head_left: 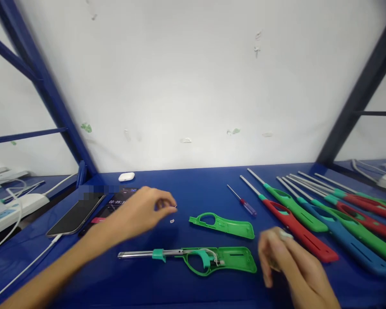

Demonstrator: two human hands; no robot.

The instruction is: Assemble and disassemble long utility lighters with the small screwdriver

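At the far left, a white plastic power strip [9, 206] sits on another bench, and the edge of the picture cuts it off. A thin white cable [28, 266] runs across the blue bench [193, 189] to a flat black phone [75, 216]. A second phone with a lit screen [117, 201] lies just beside it. The left hand hides part of it, and a blurred patch covers the spot just behind the two phones. A small white rounded case [126, 176] sits by the back wall.

The left hand [141, 212] hangs over the bench with its thumb and first finger almost closed together. The fingers [167, 201] look fuzzy, so I cannot tell if they pinch anything. A tiny white bit [172, 221] lies on the bench just below them, too small to make out.

Next is the opened green plastic lighter with a silver metal tube [212, 257]. It lies flat near the front edge with its insides showing. A loose green plastic cover [223, 224] lies just behind it, not touching it. A small screwdriver with a clear handle [244, 202] lies farther back.

The right hand [286, 257] is blurry too. Its fingers are curled, near the right end of the opened lighter. A pale spot shows at one fingertip, but I cannot tell if the hand holds something. This hand hides part of a long red plastic lighter [309, 242]. More long red, green and blue lighters [357, 227] lie side by side, and the right edge cuts them off.
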